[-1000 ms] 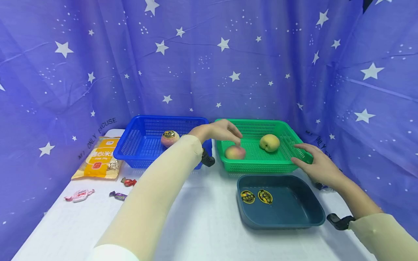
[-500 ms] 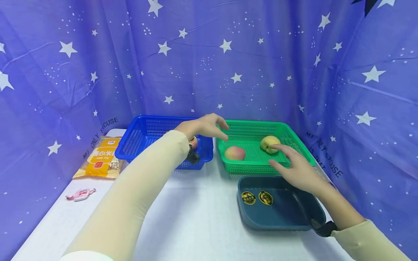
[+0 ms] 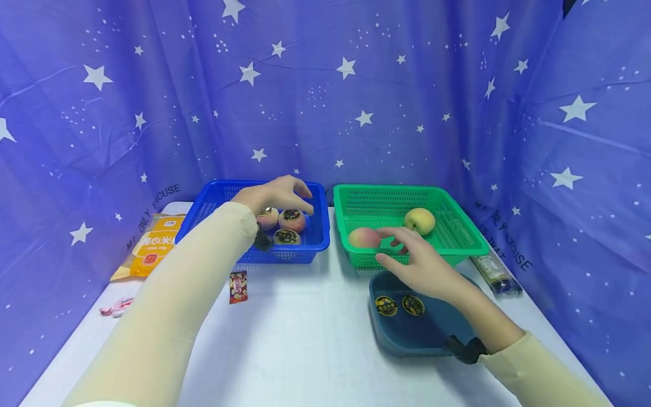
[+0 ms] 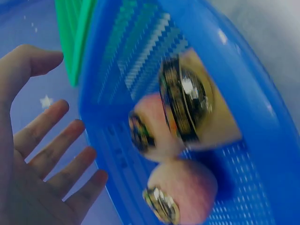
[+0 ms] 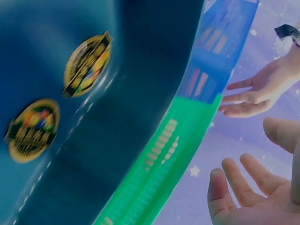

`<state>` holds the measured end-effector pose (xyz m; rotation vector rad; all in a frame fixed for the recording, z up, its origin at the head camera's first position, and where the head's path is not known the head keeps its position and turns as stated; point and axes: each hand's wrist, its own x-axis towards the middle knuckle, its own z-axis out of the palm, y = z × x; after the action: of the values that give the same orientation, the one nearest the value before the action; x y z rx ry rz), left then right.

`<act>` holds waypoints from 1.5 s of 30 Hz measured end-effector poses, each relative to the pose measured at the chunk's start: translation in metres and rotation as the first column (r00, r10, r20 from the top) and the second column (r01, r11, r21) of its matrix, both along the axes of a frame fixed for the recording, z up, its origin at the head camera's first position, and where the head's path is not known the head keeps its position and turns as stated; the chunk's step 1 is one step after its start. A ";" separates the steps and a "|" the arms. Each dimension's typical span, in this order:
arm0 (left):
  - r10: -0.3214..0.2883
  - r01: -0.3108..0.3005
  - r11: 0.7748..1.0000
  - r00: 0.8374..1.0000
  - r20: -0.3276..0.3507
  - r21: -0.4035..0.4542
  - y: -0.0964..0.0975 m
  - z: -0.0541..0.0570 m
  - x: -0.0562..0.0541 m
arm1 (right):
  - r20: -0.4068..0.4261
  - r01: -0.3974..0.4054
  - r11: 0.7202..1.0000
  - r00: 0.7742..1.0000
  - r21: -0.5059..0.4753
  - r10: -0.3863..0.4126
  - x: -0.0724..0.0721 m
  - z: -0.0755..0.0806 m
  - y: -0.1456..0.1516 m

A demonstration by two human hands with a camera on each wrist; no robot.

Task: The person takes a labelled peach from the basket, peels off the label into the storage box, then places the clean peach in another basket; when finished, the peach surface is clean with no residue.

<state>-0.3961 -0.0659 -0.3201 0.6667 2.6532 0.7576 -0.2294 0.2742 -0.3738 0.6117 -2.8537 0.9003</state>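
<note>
My left hand (image 3: 281, 194) is above the blue basket (image 3: 319, 240), its fingers spread and holding nothing. Below it lie several peaches with black and gold stickers; one sticker-bearing peach (image 4: 185, 190) shows well in the left wrist view. My right hand (image 3: 423, 263) reaches over the front rim of the green basket (image 3: 402, 195), fingers apart. Its fingertips are at the side of a pink peach (image 3: 364, 238); whether they touch it I cannot tell. A yellow peach-like fruit (image 3: 420, 221) lies farther back in that basket. Neither fruit there shows a sticker.
Under my right forearm stands a dark blue tub (image 3: 391, 339) with two round stickers (image 5: 89, 64) inside. A clear-and-dark package (image 3: 495, 274) lies at right. At left are an orange snack bag (image 3: 152, 246), a pink-wrapped candy (image 3: 118, 307) and a red packet (image 3: 238, 287).
My left hand has moved left, from over the pink peach to above the blue basket. My right hand has come left from the green basket's right end to the pink peach.
</note>
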 end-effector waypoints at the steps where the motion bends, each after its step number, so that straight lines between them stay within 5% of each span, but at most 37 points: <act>1: 0.009 -0.009 1.000 1.000 0.000 -0.004 -0.005 0.001 0.000 | 0.000 -0.005 1.000 1.000 -0.006 0.005 0.000 0.000 -0.004; 14: 0.098 -0.096 0.995 0.993 0.067 -0.033 -0.050 -0.009 -0.019 | 0.076 -0.060 0.990 0.995 -0.129 0.071 0.004 0.001 -0.057; 26: 0.193 -0.203 0.978 0.963 0.188 0.039 -0.081 -0.031 -0.042 | 0.315 0.187 0.961 0.942 -0.203 -0.117 0.021 -0.007 -0.114; 30: 0.250 -0.290 0.950 0.928 0.278 0.113 -0.085 -0.041 -0.042 | 0.341 0.286 0.915 0.922 -0.283 -0.183 0.023 -0.018 -0.133; 35: 0.317 -0.421 0.883 0.860 0.399 0.206 -0.089 -0.051 -0.040 | 0.353 0.368 0.852 0.905 -0.372 -0.237 0.018 -0.031 -0.158; 39: 0.331 -0.466 0.853 0.830 0.449 0.233 -0.085 -0.057 -0.047 | 0.342 0.411 0.797 0.899 -0.443 -0.273 0.011 -0.039 -0.171; 45: 0.322 -0.462 0.865 0.811 0.488 0.197 -0.083 -0.067 -0.060 | 0.313 0.441 0.729 0.896 -0.523 -0.317 -0.004 -0.056 -0.183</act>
<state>-0.4557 -0.1485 -0.3874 -0.0294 2.2797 1.2867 -0.2330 0.0912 -0.4296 -0.1489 -2.4663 1.7145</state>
